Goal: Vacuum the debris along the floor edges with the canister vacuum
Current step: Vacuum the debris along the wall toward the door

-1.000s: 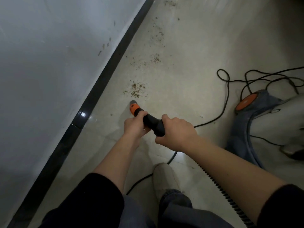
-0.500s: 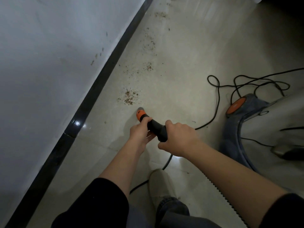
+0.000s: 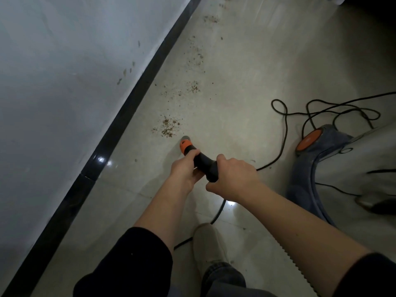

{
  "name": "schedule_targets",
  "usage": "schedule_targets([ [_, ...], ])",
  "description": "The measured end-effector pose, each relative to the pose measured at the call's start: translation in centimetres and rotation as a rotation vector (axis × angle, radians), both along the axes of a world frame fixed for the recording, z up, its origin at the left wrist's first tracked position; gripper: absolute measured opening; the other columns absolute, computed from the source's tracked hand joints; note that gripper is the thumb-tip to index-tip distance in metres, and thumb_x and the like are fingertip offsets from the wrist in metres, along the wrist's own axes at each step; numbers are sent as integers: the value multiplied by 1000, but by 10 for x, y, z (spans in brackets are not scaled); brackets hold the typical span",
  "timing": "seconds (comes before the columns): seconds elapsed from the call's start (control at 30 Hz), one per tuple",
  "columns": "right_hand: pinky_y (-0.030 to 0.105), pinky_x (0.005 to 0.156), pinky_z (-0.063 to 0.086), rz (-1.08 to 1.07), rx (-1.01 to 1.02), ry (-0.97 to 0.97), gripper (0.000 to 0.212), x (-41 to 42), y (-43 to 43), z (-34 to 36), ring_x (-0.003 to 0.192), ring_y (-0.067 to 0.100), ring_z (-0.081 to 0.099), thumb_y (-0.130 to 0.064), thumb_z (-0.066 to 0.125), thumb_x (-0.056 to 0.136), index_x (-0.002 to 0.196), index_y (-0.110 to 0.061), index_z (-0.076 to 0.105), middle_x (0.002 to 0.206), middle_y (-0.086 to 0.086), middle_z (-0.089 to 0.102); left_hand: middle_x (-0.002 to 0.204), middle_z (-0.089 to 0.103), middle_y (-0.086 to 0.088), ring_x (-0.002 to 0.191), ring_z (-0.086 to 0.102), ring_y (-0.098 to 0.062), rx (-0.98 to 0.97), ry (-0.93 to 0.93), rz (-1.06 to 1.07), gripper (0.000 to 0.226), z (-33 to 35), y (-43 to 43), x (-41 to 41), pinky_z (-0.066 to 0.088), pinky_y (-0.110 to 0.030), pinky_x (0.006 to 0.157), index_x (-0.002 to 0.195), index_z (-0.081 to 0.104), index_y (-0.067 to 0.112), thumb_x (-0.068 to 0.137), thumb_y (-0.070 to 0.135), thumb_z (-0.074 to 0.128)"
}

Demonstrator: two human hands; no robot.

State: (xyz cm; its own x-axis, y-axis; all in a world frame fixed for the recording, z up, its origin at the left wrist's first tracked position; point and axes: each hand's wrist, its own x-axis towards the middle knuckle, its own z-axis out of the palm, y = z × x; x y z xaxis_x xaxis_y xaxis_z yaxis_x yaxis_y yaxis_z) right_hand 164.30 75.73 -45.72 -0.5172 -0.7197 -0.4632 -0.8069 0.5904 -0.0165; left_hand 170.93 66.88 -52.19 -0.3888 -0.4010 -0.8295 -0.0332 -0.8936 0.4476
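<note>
Head view has swung a little since a second ago, so more of the trail along the black baseboard shows, but I'm seeing no real gain. My left hand is wrapped round the vacuum handle just behind its orange collar. My right hand is curled over the rear of the grip. The nozzle tip is low to the floor, just beside the nearest debris patch on its near right side. That patch looks as full as before, so I'd say nothing is sucked up yet. More crumbs wait further on, and the canister vacuum sits well apart on the right.
</note>
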Motion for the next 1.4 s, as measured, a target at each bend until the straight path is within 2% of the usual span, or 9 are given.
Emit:
schedule_targets([
  [0.13, 30, 64, 43, 1, -12, -13, 46, 0, -8, 0, 76, 21, 53, -46, 64, 81, 111, -17, 44, 86, -1, 50, 97, 63, -14, 81, 65, -27, 6, 10, 20, 40, 1, -4, 1, 56, -36, 69, 129, 52, 1, 94, 18, 64],
  [0.4, 30, 65, 45, 37, -36, -48, 48, 6, -23, -3, 78, 21, 54, -47, 64, 81, 113, -18, 45, 89, 0, 52, 100, 64, -15, 81, 67, -27, -6, -21, 111, 41, -4, -19, 12, 57, -34, 60, 127, 53, 0, 91, 17, 67],
  [0.53, 30, 64, 43, 42, -47, -60, 47, 10, -31, -4, 77, 22, 53, -47, 64, 81, 111, -18, 44, 89, 0, 51, 97, 64, -13, 81, 67, -26, -15, -33, 131, 32, -6, -24, 17, 57, -35, 66, 116, 55, 3, 91, 17, 68],
  [0.6, 30, 64, 43, 49, -46, -65, 46, 12, -34, -5, 77, 21, 54, -47, 64, 81, 112, -18, 44, 89, 0, 52, 100, 65, -14, 84, 67, -27, -13, -32, 140, 33, -7, -27, 20, 57, -37, 70, 117, 56, 2, 90, 18, 69],
  [0.73, 31, 64, 46, 60, -49, -77, 46, 15, -39, -6, 77, 21, 56, -46, 64, 81, 112, -18, 44, 90, 1, 54, 112, 65, -18, 88, 68, -28, -5, -19, 158, 38, -8, -32, 26, 58, -36, 66, 120, 57, 1, 90, 18, 70],
  [0.97, 31, 62, 42, 96, -54, -79, 46, 22, -48, -8, 75, 21, 54, -46, 64, 82, 111, -18, 43, 88, 0, 52, 111, 65, -17, 89, 68, -28, -25, -27, 191, 40, -7, -40, 35, 58, -34, 64, 124, 56, 1, 90, 18, 69],
  [1.13, 31, 62, 43, 103, -60, -80, 46, 26, -58, -10, 74, 22, 54, -45, 65, 81, 111, -17, 44, 87, 0, 53, 112, 65, -16, 88, 68, -26, -45, -25, 204, 42, -10, -47, 41, 57, -30, 58, 125, 55, 1, 90, 20, 69],
  [1.4, 30, 61, 38, 117, -73, -92, 45, 32, -70, -13, 73, 23, 51, -43, 65, 82, 112, -16, 44, 86, 1, 50, 116, 64, -17, 88, 69, -26, -53, -23, 233, 45, -17, -58, 47, 58, -32, 62, 128, 53, 1, 90, 20, 68],
])
